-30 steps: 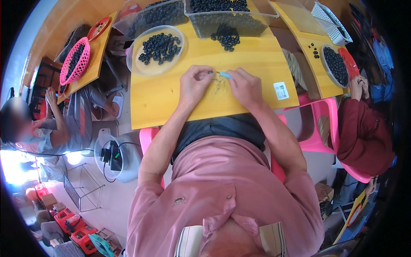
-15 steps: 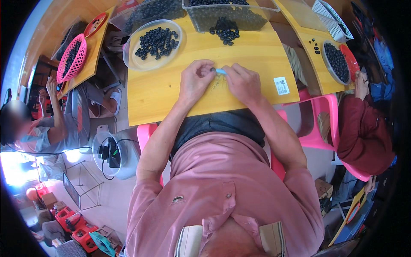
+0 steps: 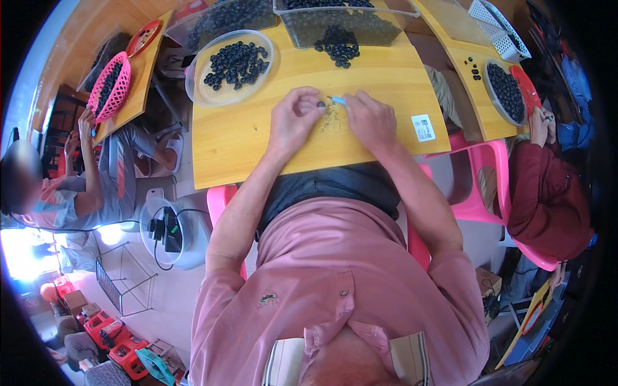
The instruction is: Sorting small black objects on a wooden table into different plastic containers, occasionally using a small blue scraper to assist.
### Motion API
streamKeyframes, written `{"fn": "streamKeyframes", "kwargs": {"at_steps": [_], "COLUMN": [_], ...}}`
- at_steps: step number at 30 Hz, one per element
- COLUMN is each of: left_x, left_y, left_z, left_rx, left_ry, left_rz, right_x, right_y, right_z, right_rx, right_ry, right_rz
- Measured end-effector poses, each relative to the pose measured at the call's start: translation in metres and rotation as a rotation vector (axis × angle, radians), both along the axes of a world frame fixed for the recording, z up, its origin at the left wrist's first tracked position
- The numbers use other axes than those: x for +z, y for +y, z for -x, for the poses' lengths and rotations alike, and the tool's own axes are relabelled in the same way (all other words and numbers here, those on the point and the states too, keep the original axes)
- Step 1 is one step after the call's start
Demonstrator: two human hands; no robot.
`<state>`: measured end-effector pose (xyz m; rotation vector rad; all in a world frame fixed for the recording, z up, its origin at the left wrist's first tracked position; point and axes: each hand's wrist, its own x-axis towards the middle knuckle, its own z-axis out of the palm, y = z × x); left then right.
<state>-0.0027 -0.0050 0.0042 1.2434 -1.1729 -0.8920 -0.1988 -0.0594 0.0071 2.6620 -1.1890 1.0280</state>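
Over the middle of the yellow table (image 3: pixel 251 154), my left hand (image 3: pixel 293 119) pinches a small black round piece (image 3: pixel 320 103) between thumb and fingers. My right hand (image 3: pixel 373 122) is closed round a slim light-blue-handled tool (image 3: pixel 339 100). Its thin brownish tip points left toward the piece, a small gap apart. Fine dark shavings (image 3: pixel 330 123) lie scattered on the wood beneath and between my hands. Further up to the left stands a round translucent tub (image 3: pixel 193 83) holding many similar black pieces. A loose heap of black pieces (image 3: pixel 340 51) lies beyond my hands.
Large clear bins (image 3: pixel 302 29) of black pieces stand along the far edge. A white label card (image 3: pixel 423 128) lies at right. On the left, a person works beside a pink basket (image 3: pixel 122 83); on the right, another sits near a round bowl (image 3: pixel 515 109). Pink chairs (image 3: pixel 496 157) stand nearby.
My right hand has drawn slightly right, pulling the blue tool away from the black piece and baring its tip. My left hand stays nearly in place, its fingers a little more opened out.
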Motion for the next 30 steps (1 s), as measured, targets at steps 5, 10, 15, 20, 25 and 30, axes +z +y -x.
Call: {"fn": "streamKeyframes", "kwargs": {"at_steps": [5,10,15,20,25,30], "left_x": [-0.001,0.006,0.043,0.056,0.021,0.018], "left_y": [0.000,0.004,-0.011,-0.039,-0.098,-0.123], "left_z": [-0.002,-0.010,-0.069,-0.076,-0.037,-0.019], "left_rx": [0.022,0.095,0.345,0.318,0.010,-0.075], "left_ry": [0.043,-0.204,-0.415,-0.825,-0.881,-1.060], "left_rz": [0.030,0.113,0.330,0.540,0.407,0.254], "right_x": [0.006,0.004,0.002,0.006,0.006,0.005], "right_y": [0.003,0.001,-0.004,-0.006,-0.009,-0.009], "right_z": [-0.003,0.004,0.011,0.007,0.010,0.012], "right_rx": [0.028,0.038,-0.006,-0.018,-0.048,-0.041], "right_ry": [-0.021,-0.089,-0.148,-0.221,-0.241,-0.269], "right_rz": [0.007,0.014,-0.045,-0.072,-0.100,-0.127]}}
